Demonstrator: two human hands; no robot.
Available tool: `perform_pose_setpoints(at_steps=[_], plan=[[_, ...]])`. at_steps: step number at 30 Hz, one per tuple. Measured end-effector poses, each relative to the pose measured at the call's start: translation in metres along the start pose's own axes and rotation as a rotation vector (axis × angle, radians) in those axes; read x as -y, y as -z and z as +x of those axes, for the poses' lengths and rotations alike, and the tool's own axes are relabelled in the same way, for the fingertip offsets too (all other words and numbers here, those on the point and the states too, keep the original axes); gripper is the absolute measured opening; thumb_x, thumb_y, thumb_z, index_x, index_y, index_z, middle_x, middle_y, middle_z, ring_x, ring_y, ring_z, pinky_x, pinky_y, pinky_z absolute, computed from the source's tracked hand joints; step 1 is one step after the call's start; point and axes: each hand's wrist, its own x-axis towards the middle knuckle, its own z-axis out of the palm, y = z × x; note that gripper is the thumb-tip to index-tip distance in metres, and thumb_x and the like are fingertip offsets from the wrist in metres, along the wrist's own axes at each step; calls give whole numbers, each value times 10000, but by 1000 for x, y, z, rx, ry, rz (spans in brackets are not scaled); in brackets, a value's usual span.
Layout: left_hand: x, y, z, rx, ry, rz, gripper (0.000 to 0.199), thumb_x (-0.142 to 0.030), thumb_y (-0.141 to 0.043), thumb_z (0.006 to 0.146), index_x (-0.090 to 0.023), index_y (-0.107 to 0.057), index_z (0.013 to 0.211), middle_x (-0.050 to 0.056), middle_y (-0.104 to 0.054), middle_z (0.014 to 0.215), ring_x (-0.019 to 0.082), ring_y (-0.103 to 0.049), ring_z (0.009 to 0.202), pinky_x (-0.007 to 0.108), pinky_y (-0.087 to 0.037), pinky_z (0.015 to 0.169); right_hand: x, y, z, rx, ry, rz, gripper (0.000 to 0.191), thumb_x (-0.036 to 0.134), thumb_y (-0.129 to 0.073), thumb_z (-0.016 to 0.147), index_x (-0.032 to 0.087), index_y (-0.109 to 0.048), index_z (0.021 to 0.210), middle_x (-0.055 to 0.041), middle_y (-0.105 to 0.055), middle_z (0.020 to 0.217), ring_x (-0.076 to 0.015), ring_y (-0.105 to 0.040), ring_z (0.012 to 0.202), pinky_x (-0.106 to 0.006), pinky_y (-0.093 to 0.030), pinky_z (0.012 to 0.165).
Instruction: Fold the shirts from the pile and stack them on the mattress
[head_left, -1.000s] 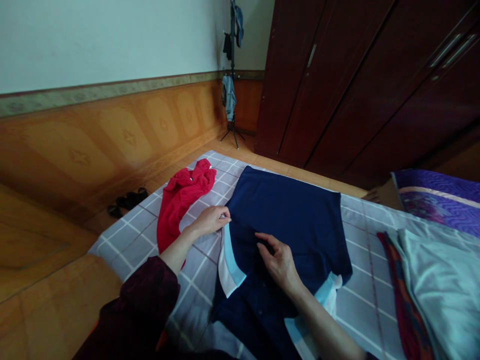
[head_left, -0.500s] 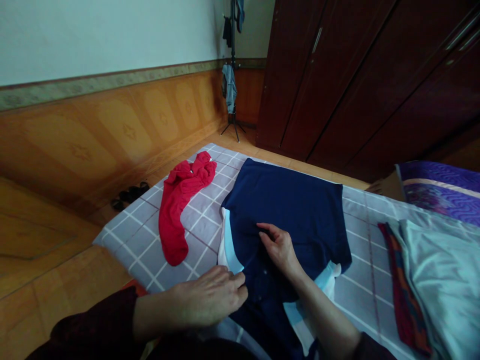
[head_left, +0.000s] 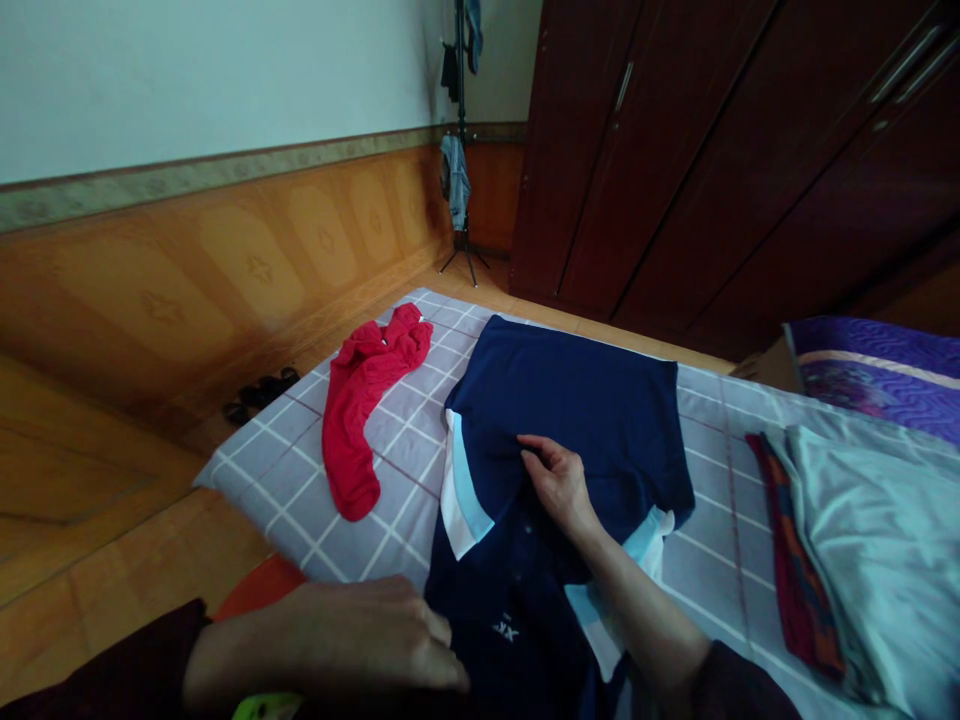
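A navy polo shirt with light blue and white side panels lies on the bed, a small white logo on its nearer part. My left hand is at the shirt's near left edge, slightly blurred, its fingers curled on the fabric; the fingertips are partly hidden. Over the middle of the shirt is my right hand, thumb and forefinger bent toward each other with a small gap, nothing visible between them. Left of the shirt lies a crumpled red garment, touched by neither hand.
Folded clothes, pale green on top, are stacked on the right of the checked bed sheet. A purple quilted item sits behind them. Beyond the bed stand a coat rack and a dark wardrobe. Dark shoes rest on the floor.
My left hand has moved down and left, toward me. The shirt's left panel now lies flatter and more exposed, and the logo shows. My right hand has barely moved.
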Motion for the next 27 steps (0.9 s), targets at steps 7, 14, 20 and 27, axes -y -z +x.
perform_pose_setpoints(at_steps=[7, 14, 20, 27], plan=[[29, 28, 9, -91, 106, -236, 216, -209, -613, 846, -206, -647, 1060, 15, -711, 866, 148, -656, 763, 201, -434, 667, 3, 1, -2, -57, -9, 3, 354, 349, -525, 790, 119, -688, 1004, -17, -633, 606, -125, -472, 454, -249, -377, 443], [38, 17, 30, 148, -141, -285, 211, -217, -651, 816, -182, -675, 1023, 47, -731, 889, 176, -679, 799, 202, -453, 637, 7, 3, -9, -116, 104, -186, 302, 322, -489, 833, 195, -686, 1023, -53, -712, 871, -205, -651, 774, -326, -509, 696], [87, 36, 49, -439, 233, -277, 221, -198, -481, 914, -179, -668, 1031, 32, -704, 972, 139, -649, 879, 208, -452, 780, 10, 6, -10, -162, 180, -374, 286, 289, -473, 841, 201, -682, 1015, -67, -699, 933, -219, -643, 873, -350, -502, 763], [171, 25, 80, -637, 590, -54, 329, -280, -540, 864, -203, -588, 1180, 58, -639, 1132, 213, -599, 1020, 302, -442, 866, 7, 7, -9, -106, 210, -411, 285, 263, -459, 845, 191, -677, 1014, -67, -694, 923, -220, -629, 881, -353, -497, 768]])
